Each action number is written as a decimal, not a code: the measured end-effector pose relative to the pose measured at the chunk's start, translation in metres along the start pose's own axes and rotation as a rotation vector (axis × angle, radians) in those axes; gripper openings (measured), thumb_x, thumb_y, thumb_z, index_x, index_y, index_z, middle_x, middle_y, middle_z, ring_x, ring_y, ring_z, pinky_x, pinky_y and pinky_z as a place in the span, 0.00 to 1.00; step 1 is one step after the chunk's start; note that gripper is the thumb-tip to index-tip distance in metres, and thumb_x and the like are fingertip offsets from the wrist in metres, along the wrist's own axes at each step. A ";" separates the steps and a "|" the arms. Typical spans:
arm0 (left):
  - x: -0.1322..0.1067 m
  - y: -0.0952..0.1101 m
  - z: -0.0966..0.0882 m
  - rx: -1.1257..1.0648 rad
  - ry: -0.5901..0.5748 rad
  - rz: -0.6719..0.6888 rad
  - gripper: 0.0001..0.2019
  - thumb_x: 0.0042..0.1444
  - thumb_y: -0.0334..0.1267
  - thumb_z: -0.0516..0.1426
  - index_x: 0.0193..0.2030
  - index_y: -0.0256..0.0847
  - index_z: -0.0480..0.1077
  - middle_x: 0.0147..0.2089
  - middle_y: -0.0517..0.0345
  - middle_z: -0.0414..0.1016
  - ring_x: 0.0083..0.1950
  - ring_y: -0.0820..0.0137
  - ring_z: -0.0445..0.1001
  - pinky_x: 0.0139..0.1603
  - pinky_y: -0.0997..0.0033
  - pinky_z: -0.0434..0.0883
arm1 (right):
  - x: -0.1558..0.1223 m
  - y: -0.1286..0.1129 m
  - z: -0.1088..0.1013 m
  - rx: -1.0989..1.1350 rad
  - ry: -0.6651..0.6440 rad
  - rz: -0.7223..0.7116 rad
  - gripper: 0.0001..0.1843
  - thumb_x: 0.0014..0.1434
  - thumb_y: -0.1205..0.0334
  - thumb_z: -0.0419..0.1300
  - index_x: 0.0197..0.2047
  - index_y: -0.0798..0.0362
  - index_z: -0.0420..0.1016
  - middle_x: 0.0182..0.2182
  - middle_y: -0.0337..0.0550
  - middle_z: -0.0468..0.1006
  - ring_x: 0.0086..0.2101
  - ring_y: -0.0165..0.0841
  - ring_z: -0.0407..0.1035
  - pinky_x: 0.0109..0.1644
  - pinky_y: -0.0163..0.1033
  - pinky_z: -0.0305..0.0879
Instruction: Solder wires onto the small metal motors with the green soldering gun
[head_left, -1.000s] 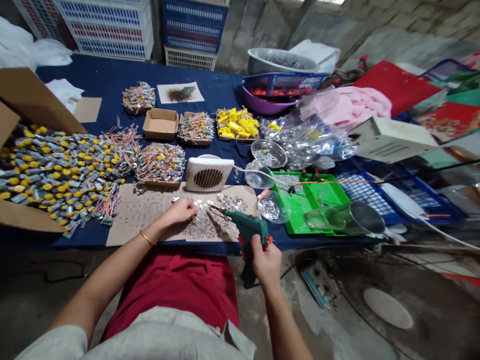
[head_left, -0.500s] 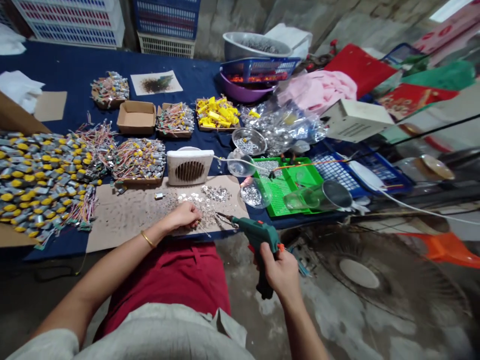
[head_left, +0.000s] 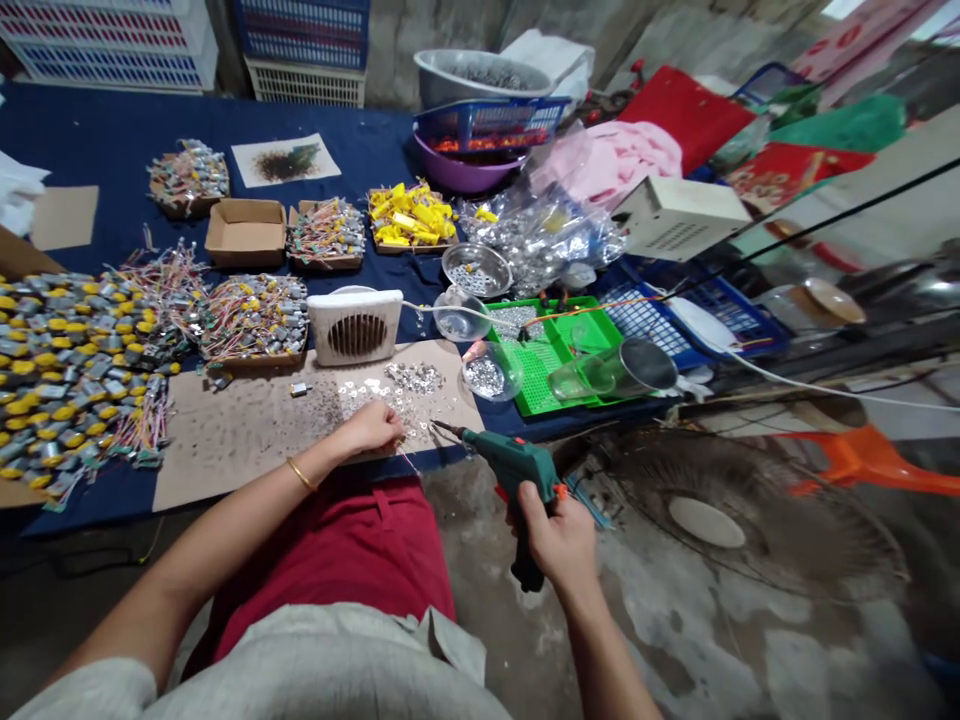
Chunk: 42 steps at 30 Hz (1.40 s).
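My right hand (head_left: 556,540) grips the handle of a green soldering gun (head_left: 510,462), whose tip points left toward the table's front edge. My left hand (head_left: 371,430), with a gold bangle on the wrist, rests on the brown cardboard sheet (head_left: 232,435); its fingers are curled, pinching something small that I cannot make out. Small shiny metal pieces (head_left: 409,378) lie scattered on the cardboard just beyond that hand. A thin wire shows below my left fingers.
Piles of small motors with yellow caps (head_left: 60,370) and coloured wires cover the left of the blue table. A white vented box (head_left: 354,328), clear bowls (head_left: 489,372), a green tray (head_left: 555,355) and a metal cup (head_left: 637,368) stand behind. A fan (head_left: 720,520) lies on the floor.
The view has swung right and down, showing more floor and the fan. The soldering gun has drawn back from the cardboard toward the table edge. My left hand stays curled on the cardboard.
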<state>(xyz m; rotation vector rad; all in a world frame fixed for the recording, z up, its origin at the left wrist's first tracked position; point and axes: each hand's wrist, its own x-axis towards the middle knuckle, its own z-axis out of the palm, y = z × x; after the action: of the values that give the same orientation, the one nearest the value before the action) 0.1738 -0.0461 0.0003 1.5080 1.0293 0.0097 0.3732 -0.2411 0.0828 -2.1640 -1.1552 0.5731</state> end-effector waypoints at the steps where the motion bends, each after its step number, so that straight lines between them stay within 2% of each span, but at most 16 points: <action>1: 0.002 0.000 0.001 0.019 0.013 0.004 0.13 0.51 0.40 0.56 0.20 0.36 0.68 0.17 0.58 0.69 0.17 0.74 0.64 0.19 0.76 0.58 | 0.002 0.000 0.001 -0.006 0.004 -0.018 0.33 0.56 0.34 0.49 0.15 0.51 0.69 0.12 0.45 0.71 0.17 0.34 0.68 0.20 0.35 0.61; 8: 0.011 0.010 0.002 0.263 0.105 0.017 0.14 0.54 0.40 0.54 0.24 0.34 0.74 0.18 0.57 0.70 0.19 0.75 0.66 0.24 0.77 0.60 | 0.012 0.002 0.014 -0.042 0.037 -0.141 0.31 0.59 0.37 0.49 0.16 0.51 0.65 0.13 0.43 0.70 0.17 0.33 0.65 0.21 0.34 0.58; 14: 0.010 0.019 0.002 0.407 0.133 0.006 0.14 0.53 0.38 0.53 0.24 0.34 0.76 0.20 0.53 0.73 0.24 0.71 0.69 0.29 0.75 0.63 | 0.016 0.003 0.015 -0.061 0.018 -0.190 0.30 0.60 0.39 0.49 0.17 0.51 0.65 0.13 0.41 0.68 0.18 0.31 0.63 0.21 0.34 0.57; 18: 0.010 0.020 0.003 0.431 0.136 -0.010 0.13 0.53 0.35 0.53 0.24 0.35 0.76 0.21 0.52 0.74 0.24 0.71 0.70 0.29 0.75 0.64 | 0.018 0.002 0.016 -0.046 0.010 -0.211 0.29 0.60 0.39 0.50 0.17 0.51 0.64 0.14 0.42 0.69 0.19 0.31 0.64 0.21 0.34 0.57; 24: 0.010 0.020 0.003 0.438 0.140 -0.014 0.13 0.53 0.35 0.53 0.24 0.35 0.75 0.20 0.53 0.74 0.23 0.71 0.70 0.28 0.75 0.64 | 0.020 0.003 0.017 -0.022 -0.015 -0.208 0.28 0.60 0.40 0.51 0.20 0.53 0.69 0.14 0.42 0.70 0.19 0.32 0.65 0.21 0.33 0.58; 31: 0.010 0.022 0.002 0.444 0.129 -0.020 0.12 0.53 0.35 0.53 0.24 0.35 0.76 0.22 0.52 0.75 0.25 0.71 0.71 0.29 0.76 0.65 | 0.020 0.002 0.018 -0.016 -0.019 -0.209 0.27 0.60 0.41 0.52 0.19 0.52 0.68 0.15 0.43 0.71 0.20 0.33 0.67 0.21 0.33 0.58; 42: 0.008 0.024 0.002 0.451 0.131 -0.053 0.11 0.53 0.35 0.53 0.29 0.35 0.76 0.23 0.52 0.76 0.27 0.70 0.73 0.30 0.77 0.66 | 0.021 0.001 0.018 -0.097 -0.023 -0.277 0.27 0.61 0.42 0.51 0.20 0.52 0.68 0.15 0.42 0.70 0.22 0.34 0.68 0.23 0.34 0.60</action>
<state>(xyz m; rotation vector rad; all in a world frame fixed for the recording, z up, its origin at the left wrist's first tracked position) 0.1932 -0.0394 0.0149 1.9054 1.2316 -0.1740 0.3734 -0.2184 0.0670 -2.0314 -1.4916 0.4278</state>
